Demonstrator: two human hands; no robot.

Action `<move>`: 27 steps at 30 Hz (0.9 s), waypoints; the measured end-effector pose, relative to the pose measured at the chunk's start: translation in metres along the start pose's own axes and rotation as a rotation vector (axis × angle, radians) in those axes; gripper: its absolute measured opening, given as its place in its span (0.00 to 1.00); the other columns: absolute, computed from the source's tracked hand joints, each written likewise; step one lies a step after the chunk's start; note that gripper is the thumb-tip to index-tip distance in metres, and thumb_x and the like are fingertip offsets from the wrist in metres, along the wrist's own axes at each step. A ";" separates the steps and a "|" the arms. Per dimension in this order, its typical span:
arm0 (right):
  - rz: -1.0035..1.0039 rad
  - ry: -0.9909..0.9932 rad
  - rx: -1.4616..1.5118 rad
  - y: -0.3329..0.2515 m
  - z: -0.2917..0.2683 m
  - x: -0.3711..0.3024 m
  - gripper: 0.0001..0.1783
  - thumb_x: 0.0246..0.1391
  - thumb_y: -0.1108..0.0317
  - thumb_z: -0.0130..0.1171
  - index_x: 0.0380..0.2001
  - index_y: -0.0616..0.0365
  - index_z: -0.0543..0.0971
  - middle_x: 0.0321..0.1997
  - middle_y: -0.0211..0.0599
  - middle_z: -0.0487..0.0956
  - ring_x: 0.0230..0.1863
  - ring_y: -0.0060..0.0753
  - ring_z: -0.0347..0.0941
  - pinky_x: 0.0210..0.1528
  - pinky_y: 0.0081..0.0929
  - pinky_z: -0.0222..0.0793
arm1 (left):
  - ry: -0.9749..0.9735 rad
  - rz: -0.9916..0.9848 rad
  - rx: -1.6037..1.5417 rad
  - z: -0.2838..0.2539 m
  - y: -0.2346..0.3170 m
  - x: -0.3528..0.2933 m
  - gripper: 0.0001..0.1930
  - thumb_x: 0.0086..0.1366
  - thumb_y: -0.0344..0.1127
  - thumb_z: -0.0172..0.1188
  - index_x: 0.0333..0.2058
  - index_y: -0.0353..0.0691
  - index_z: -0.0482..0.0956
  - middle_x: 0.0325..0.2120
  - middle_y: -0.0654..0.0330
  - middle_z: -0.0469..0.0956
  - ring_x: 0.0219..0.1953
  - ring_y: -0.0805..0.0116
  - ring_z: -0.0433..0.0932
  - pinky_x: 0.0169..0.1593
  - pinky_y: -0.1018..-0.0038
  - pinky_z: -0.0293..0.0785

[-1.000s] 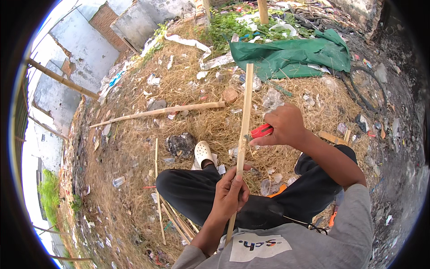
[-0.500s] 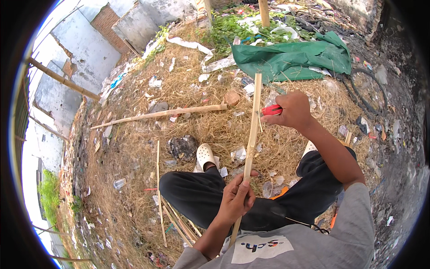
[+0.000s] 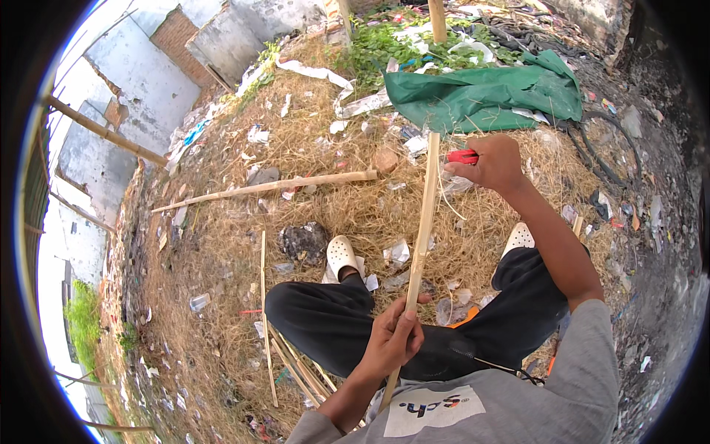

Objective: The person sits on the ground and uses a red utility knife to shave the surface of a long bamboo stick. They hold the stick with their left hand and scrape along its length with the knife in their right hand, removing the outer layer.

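My left hand [image 3: 393, 337] is closed around the lower part of a long pale bamboo strip [image 3: 424, 237], which slants up and away from my lap. Close to the strip's far end, my right hand [image 3: 497, 164] grips a red-handled knife [image 3: 463, 157]; its blade is hard to make out. A thin curled shaving [image 3: 451, 201] hangs beside the strip, just below the knife. To the left of my bent leg lie several more bamboo strips [image 3: 296, 370], with one thin strip [image 3: 267, 318] apart from them.
A bamboo pole [image 3: 274, 188] lies across the dry grass ahead, near a dark stone [image 3: 304, 243]. Farther off, a green tarp [image 3: 488, 96] is spread by a black hose [image 3: 603, 152]. Litter is scattered about, and broken walls [image 3: 140, 74] stand at the far left.
My right hand with the knife has moved slightly up and right, a little away from the strip. The strip's far end has dipped slightly nearer, and a longer curled shaving now shows.
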State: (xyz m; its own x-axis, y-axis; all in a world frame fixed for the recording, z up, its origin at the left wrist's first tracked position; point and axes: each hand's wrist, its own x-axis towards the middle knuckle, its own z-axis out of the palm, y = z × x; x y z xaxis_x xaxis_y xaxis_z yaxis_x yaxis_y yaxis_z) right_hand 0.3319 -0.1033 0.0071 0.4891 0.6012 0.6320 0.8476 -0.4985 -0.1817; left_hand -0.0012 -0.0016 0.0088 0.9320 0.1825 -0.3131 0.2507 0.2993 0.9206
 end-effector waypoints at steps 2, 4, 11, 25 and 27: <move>-0.038 -0.014 -0.054 0.003 0.001 0.000 0.38 0.39 0.24 0.58 0.11 0.54 0.77 0.07 0.38 0.68 0.12 0.44 0.69 0.20 0.37 0.66 | 0.000 -0.024 -0.012 -0.001 -0.001 -0.001 0.20 0.76 0.44 0.41 0.57 0.38 0.66 0.13 0.69 0.67 0.12 0.84 0.60 0.16 0.86 0.54; 0.152 0.009 -0.135 0.014 0.016 0.002 0.42 0.42 0.22 0.52 0.13 0.55 0.78 0.08 0.39 0.69 0.14 0.45 0.71 0.23 0.37 0.69 | -0.074 -0.115 -0.028 -0.001 -0.005 -0.007 0.20 0.76 0.44 0.41 0.58 0.39 0.66 0.14 0.69 0.67 0.13 0.84 0.60 0.17 0.86 0.54; 0.707 -0.080 -0.001 0.110 -0.027 0.009 0.48 0.50 0.21 0.42 0.09 0.61 0.71 0.08 0.38 0.64 0.13 0.37 0.63 0.19 0.40 0.58 | 0.052 -0.148 -0.140 -0.011 -0.025 -0.038 0.19 0.76 0.42 0.42 0.57 0.38 0.68 0.14 0.68 0.67 0.13 0.85 0.60 0.18 0.85 0.54; -0.190 -0.272 0.309 -0.083 -0.026 -0.050 0.38 0.37 0.24 0.60 0.09 0.52 0.74 0.07 0.37 0.67 0.11 0.42 0.68 0.17 0.36 0.62 | 0.109 -0.004 -0.046 -0.008 0.005 -0.016 0.19 0.75 0.43 0.42 0.55 0.36 0.68 0.14 0.66 0.68 0.10 0.82 0.61 0.14 0.85 0.55; -0.204 -0.270 0.300 -0.084 -0.026 -0.049 0.38 0.37 0.24 0.60 0.09 0.52 0.74 0.07 0.37 0.67 0.11 0.41 0.68 0.17 0.36 0.61 | 0.073 -0.004 -0.095 -0.008 0.003 -0.014 0.18 0.75 0.44 0.41 0.52 0.37 0.69 0.14 0.65 0.68 0.09 0.82 0.61 0.14 0.84 0.55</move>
State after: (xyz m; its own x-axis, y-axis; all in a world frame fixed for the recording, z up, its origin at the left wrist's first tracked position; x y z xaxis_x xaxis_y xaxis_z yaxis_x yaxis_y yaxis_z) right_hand 0.2311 -0.1065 0.0110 0.3080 0.8296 0.4656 0.9351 -0.1737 -0.3090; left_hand -0.0156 0.0043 0.0141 0.9086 0.2484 -0.3358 0.2247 0.3871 0.8942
